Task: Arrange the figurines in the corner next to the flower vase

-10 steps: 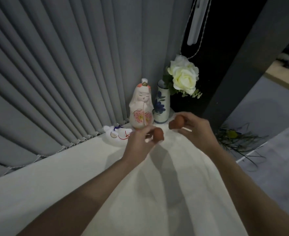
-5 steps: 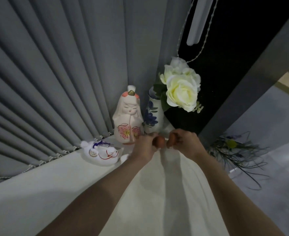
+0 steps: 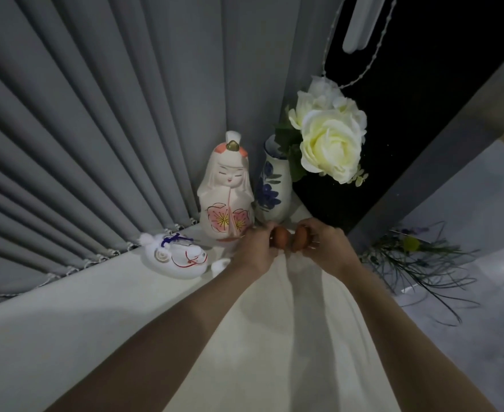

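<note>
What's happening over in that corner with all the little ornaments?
A person is arranging figurines by the flower vase. Each hand holds a small brown round figurine: the left hand has one, the right hand the other, low in front of the vase. A tall doll figurine and a white lying figurine stand beside it.

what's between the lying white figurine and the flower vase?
Head view: the tall doll figurine stands between the lying white figurine and the flower vase, close beside the vase.

doll figurine [image 3: 226, 190] left of vase [image 3: 274, 185]
</note>
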{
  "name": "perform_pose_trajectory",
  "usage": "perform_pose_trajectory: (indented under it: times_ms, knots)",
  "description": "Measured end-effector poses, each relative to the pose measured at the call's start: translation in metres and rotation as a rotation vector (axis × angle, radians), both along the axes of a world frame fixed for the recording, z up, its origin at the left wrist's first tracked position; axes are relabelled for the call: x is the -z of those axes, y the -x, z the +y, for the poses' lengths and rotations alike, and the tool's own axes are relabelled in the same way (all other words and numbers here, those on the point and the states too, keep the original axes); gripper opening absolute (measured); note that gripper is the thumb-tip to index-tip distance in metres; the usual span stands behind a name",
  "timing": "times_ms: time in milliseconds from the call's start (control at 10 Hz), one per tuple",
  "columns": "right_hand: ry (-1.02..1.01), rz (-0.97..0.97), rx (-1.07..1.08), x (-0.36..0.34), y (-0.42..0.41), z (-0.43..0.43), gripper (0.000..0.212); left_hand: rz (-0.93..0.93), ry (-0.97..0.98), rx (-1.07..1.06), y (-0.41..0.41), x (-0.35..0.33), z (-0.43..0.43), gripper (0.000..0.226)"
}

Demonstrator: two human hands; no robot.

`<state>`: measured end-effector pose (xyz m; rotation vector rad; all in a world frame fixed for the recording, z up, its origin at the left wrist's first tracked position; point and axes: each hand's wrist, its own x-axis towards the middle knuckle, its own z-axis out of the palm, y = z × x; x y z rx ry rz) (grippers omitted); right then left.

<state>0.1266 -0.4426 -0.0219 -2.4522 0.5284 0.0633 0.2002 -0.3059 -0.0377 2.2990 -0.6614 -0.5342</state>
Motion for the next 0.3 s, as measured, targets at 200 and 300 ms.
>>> perform_pose_trajectory:
  times_ms: [200, 300]
  knots:
    - [-0.062, -0.011, 0.008, -0.011, 0.006, -0.001, 0.061, -0.01, -0.02, 0.015, 0.003, -0.011, 0.005, 0.053]
    - [-0.082, -0.002, 0.01, -0.02, 0.012, 0.003, 0.068, -0.002, 0.015, 0.004, 0.011, -0.025, 0.009, 0.044]
